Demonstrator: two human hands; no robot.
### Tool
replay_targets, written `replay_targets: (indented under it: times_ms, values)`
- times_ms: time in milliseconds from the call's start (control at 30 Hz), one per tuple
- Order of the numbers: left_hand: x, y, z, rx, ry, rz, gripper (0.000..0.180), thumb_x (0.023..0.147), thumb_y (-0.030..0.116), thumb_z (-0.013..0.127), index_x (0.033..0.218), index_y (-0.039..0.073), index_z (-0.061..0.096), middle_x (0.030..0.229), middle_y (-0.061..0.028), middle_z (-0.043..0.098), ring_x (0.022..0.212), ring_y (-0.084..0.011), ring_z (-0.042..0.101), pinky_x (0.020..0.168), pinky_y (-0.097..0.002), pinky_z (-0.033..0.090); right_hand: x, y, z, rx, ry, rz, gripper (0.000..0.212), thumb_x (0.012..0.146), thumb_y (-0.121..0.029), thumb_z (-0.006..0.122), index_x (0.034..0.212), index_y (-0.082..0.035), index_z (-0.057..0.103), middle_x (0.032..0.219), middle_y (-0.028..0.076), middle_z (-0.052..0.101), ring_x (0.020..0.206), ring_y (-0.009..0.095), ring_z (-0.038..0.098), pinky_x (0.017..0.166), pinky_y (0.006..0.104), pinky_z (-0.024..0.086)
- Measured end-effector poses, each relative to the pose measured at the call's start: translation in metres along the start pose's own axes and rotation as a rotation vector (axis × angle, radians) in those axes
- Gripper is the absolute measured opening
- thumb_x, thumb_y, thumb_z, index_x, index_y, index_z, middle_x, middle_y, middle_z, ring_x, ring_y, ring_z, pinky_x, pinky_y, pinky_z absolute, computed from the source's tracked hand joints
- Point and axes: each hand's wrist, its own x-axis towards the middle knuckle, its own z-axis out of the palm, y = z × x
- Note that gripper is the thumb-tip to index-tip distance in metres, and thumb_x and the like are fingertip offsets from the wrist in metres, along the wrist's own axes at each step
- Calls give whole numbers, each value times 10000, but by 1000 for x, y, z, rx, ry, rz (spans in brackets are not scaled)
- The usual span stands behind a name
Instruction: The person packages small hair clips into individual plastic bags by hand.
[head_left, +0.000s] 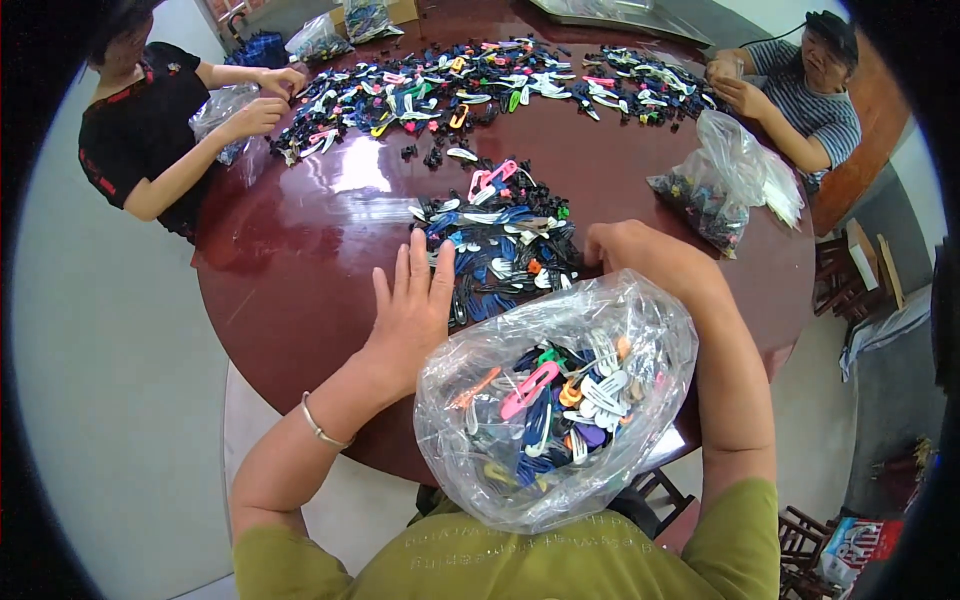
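A heap of hair clips (505,245), mostly dark blue, black and white with some pink, lies on the round table in front of me. My left hand (412,305) rests along the heap's left edge, open, palm down, fingers spread. At the right edge, my right hand (650,255) has its fingers bent and drawn together beside the clips; what they hold, if anything, is hidden. Between my forearms, a clear plastic bag (455,400) gapes upward at the table's near edge. Inside it are mixed clips, including a pink snap clip (530,390) and several white ones.
A long band of mixed clips (450,85) covers the far side of the dark red table (300,290). Two co-workers sit there, far left and far right, hands at the clips. A part-filled clear bag (710,190) stands on the right. Wooden stools (840,275) are beyond.
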Motion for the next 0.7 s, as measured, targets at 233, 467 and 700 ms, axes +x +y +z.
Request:
replay_targets:
  times_ms: [233, 467, 700]
  values:
    - [32, 14, 11, -120, 89, -16, 1072, 734, 557, 677, 1449, -23, 127, 1468, -363, 55, 1336, -561, 130, 1024, -680, 168, 19, 0, 27, 73, 144, -44, 372, 682, -222, 797, 893, 32, 625, 738, 171, 651, 673, 277, 647, 603, 363, 492]
    - [55, 26, -16, -40, 155, -34, 908, 700, 515, 734, 1328, -25, 362, 1393, -328, 286, 1171, -462, 455, 937, -479, 430, 34, 5, 42, 128, 333, -161, 256, 729, -175, 778, 806, 26, 641, 643, 135, 631, 578, 207, 618, 531, 341, 474]
    - [52, 13, -14, -45, 400, 65, 629, 707, 384, 765, 1135, -6, 520, 1230, -277, 491, 831, -323, 652, 649, -359, 552, 39, 11, 42, 529, 219, -17, 148, 828, -134, 704, 796, -3, 642, 623, 8, 592, 536, 52, 525, 460, 222, 408]
